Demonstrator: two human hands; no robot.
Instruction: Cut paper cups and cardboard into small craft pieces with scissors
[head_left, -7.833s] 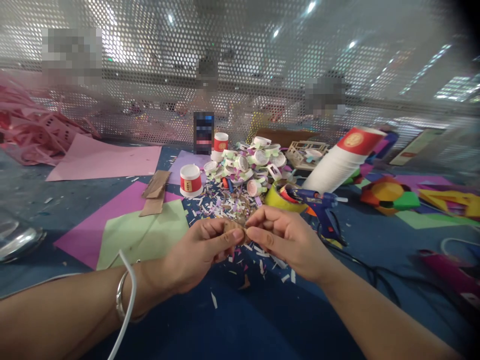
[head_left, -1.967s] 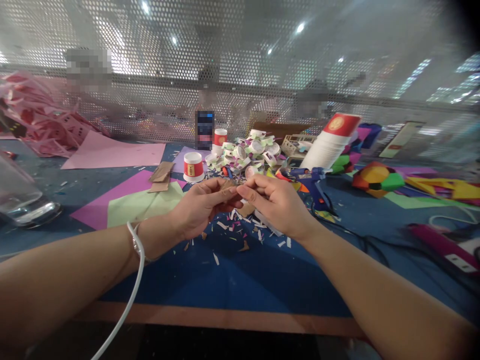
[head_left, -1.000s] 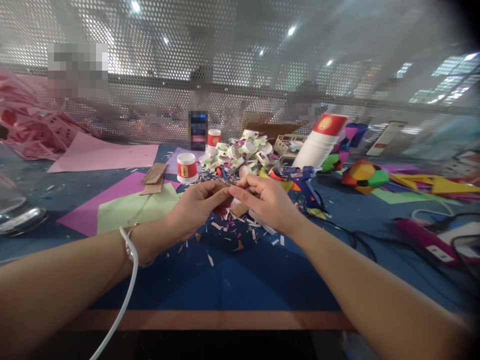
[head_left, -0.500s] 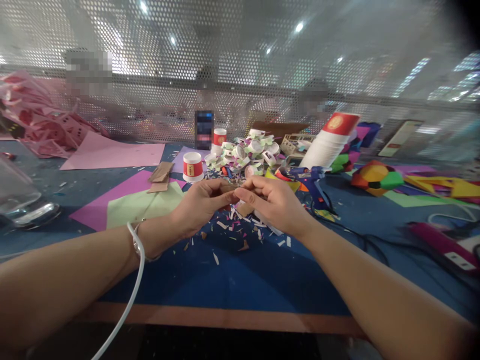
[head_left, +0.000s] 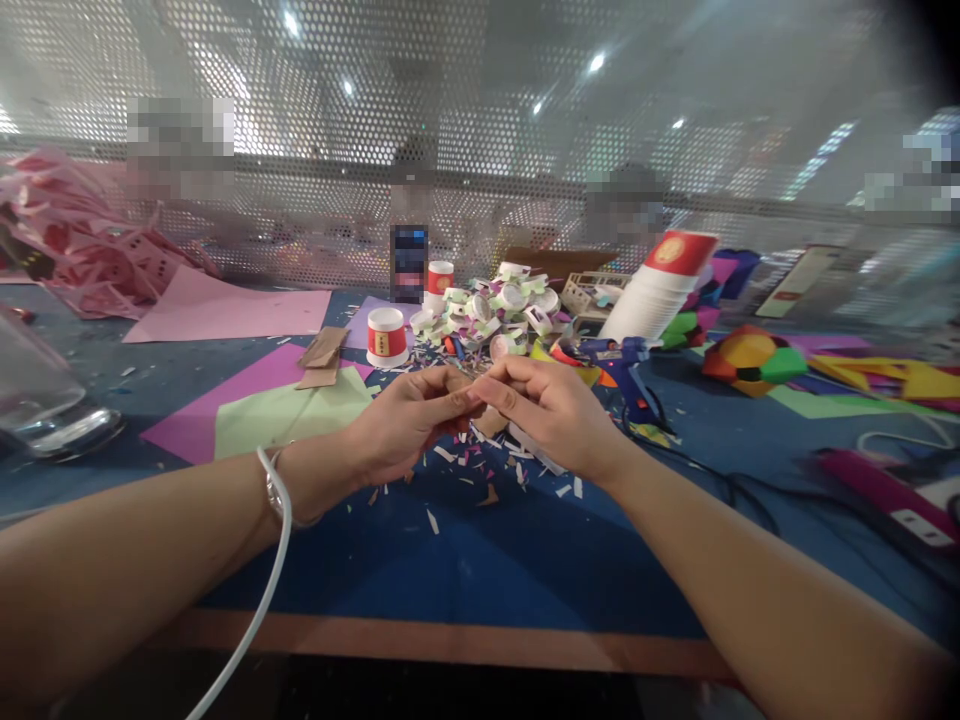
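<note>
My left hand (head_left: 409, 415) and my right hand (head_left: 551, 415) meet over the table with their fingertips pinched together. Between them is a small brown piece, like cardboard, mostly covered by the fingers. Just under the fingers shows a tan scrap (head_left: 489, 421); whether it lies on the table or is held I cannot tell. White, purple and brown paper clippings (head_left: 480, 465) are scattered below. Behind my hands is a heap of small white cup bottoms with pale green tabs (head_left: 514, 298). A red and white paper cup (head_left: 387, 338) stands upside down beyond my left hand.
A blue glue gun (head_left: 634, 375) and a tilted stack of paper cups (head_left: 652, 295) are at right, with black cables (head_left: 720, 470) and a magenta power strip (head_left: 889, 495). Folded cardboard (head_left: 322, 357) rests on coloured paper (head_left: 289, 410). A clear container (head_left: 45, 400) stands left.
The fingertips have shifted slightly and drawn closer together, so less of the brown piece shows between them. The things on the table have stayed put.
</note>
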